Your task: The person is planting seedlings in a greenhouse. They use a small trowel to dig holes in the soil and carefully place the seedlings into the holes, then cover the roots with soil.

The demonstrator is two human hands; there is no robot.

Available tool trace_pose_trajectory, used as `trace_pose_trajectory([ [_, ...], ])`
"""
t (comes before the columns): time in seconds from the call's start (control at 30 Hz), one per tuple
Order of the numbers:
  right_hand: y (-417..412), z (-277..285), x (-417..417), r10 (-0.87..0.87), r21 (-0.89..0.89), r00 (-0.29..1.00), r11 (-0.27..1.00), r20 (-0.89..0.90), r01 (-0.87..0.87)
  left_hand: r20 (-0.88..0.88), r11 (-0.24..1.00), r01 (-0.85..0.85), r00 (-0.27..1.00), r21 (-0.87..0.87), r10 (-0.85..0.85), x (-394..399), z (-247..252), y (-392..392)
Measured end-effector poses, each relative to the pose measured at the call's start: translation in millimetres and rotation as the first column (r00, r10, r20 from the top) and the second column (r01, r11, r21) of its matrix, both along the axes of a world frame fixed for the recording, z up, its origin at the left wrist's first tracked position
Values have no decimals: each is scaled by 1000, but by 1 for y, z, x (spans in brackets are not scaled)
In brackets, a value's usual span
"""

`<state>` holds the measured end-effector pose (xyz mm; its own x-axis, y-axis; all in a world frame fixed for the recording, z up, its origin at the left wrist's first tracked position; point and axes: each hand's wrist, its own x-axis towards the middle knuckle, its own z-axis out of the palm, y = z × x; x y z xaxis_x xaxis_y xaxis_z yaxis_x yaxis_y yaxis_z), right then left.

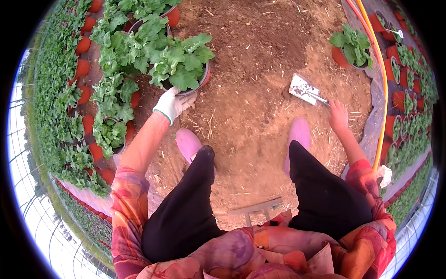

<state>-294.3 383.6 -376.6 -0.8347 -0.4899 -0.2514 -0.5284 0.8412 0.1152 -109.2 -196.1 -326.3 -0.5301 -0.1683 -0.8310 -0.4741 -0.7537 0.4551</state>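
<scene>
My left hand [175,104], in a white work glove with a green cuff, is at the near rim of a potted leafy plant [184,66], its fingers under the pot's edge. That pot is reddish with a dark rim, at the upper left beside other potted plants [113,94]. My bare right hand [338,113] grips the handle of a metal hand trowel [304,89]. The blade, with bits of dark soil on it, is over the bare ground. A single potted plant [352,47] stands beyond the trowel at the upper right.
Rows of orange-red pots line the left [83,68] and right [393,96] sides. A yellow hose [385,87] runs along the edge of the dark ground sheet [373,118]. My pink shoes [188,141] stand on straw-strewn soil [244,139]. Close before me lies a wooden frame [256,206].
</scene>
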Motion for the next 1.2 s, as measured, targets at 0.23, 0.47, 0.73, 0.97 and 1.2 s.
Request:
trace_pose_trajectory([
  [0.23,8,-11,-16,117,89,991,990,-70,-111,-132,993,53,989,-103,-67,66,-2,36],
  [0.47,-20,16,-21,-176,-25,941,981,290,191,-139,902,427,891,-60,-432,156,-32,91],
  [0.73,-71,33,-15,306,-230,743,951,596,-207,35,919,389,919,64,-392,150,-28,110],
  [0.97,-63,-2,-72,261,-66,849,963,460,-260,39,898,439,897,24,-440,144,-32,110],
  [1.2,-100,31,-109,-14,-133,851,986,524,98,39,892,453,891,1,-452,141,-33,109],
])
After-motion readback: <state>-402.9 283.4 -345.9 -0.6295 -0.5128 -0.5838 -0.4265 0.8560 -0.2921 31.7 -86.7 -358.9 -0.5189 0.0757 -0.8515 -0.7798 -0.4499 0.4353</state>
